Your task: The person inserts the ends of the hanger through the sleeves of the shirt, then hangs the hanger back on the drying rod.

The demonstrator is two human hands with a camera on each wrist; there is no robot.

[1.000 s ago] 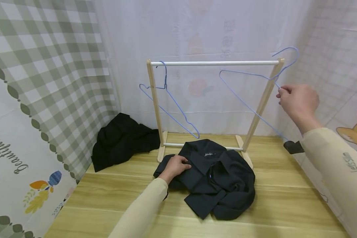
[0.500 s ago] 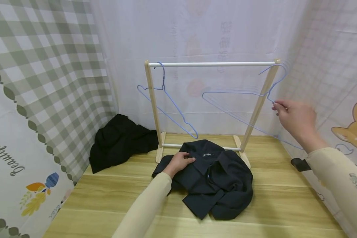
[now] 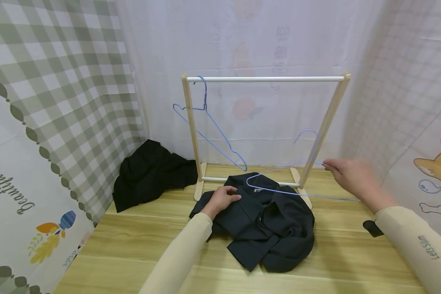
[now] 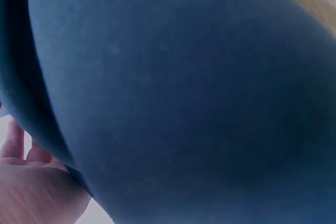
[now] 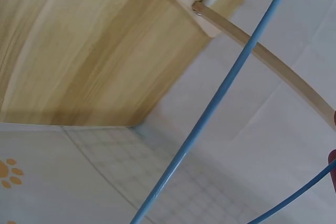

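A black collared shirt [image 3: 242, 220] lies bunched on the wooden table in the head view. My left hand [image 3: 222, 200] holds the fabric at the shirt's left side, near the collar. Dark cloth fills most of the left wrist view, with part of the left hand [image 4: 39, 187] at lower left. My right hand [image 3: 353, 179] pinches a blue wire hanger [image 3: 305, 194] by one shoulder. Tilted nearly flat, the hanger has one end over the shirt's collar; I cannot tell whether they touch. Up close in the right wrist view the hanger's wire [image 5: 209, 109] crosses diagonally.
Behind the shirt stands a small wooden rack with a white rod [image 3: 264, 79]. Another blue hanger [image 3: 205, 98] hangs at the rod's left end. A heap of black cloth [image 3: 150, 175] lies left of the rack. Printed curtains enclose the wooden table [image 3: 132, 245] at the back and sides.
My right hand has come down with the hanger, from rod height to just above the shirt, tipping it flatter. My left hand has shifted slightly along the shirt.
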